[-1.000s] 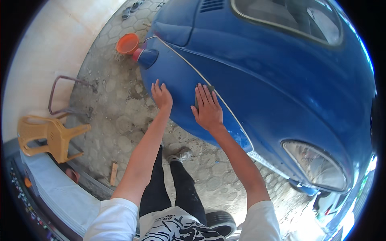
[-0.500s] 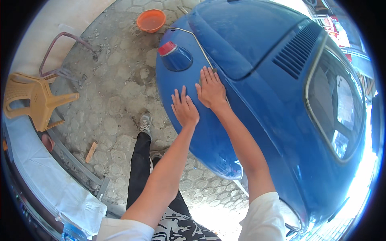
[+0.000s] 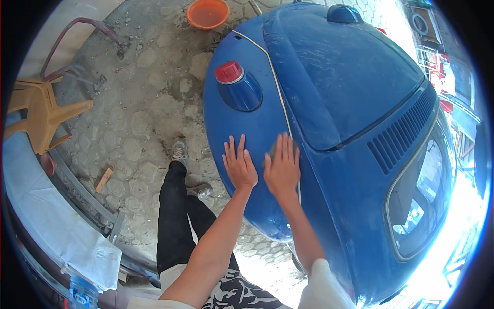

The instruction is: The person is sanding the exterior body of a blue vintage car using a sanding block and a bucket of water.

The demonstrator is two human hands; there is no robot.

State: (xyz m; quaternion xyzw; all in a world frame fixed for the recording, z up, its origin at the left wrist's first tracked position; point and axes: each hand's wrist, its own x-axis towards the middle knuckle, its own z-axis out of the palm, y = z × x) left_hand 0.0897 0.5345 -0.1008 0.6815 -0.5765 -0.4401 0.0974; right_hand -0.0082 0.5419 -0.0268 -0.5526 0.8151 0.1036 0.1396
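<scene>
A blue rounded car fender [image 3: 260, 123] lies under both my hands. My left hand [image 3: 240, 167] rests flat on its paint, fingers spread, holding nothing. Just to the right, my right hand [image 3: 282, 172] presses a grey-green pad [image 3: 272, 151] against the fender beside a thin pale trim strip [image 3: 278, 85]. Its fingers are stretched over the pad and slightly blurred; most of the pad is hidden beneath them. Farther along the fender stands a tail light [image 3: 229, 72] with a red lens and blue housing.
An orange basin [image 3: 207, 14] stands on the paving [image 3: 139, 129] at the far side. To the left are a yellow plastic chair [image 3: 43, 110], a reddish metal frame [image 3: 77, 23], a wood scrap [image 3: 104, 179] and a sheet-covered surface [image 3: 56, 216]. A water bottle [image 3: 82, 292] sits lower left.
My right hand has slid nearer to me along the trim strip with the pad. My left hand stays flat on the fender. The whole view has shifted, showing more of the car's far end.
</scene>
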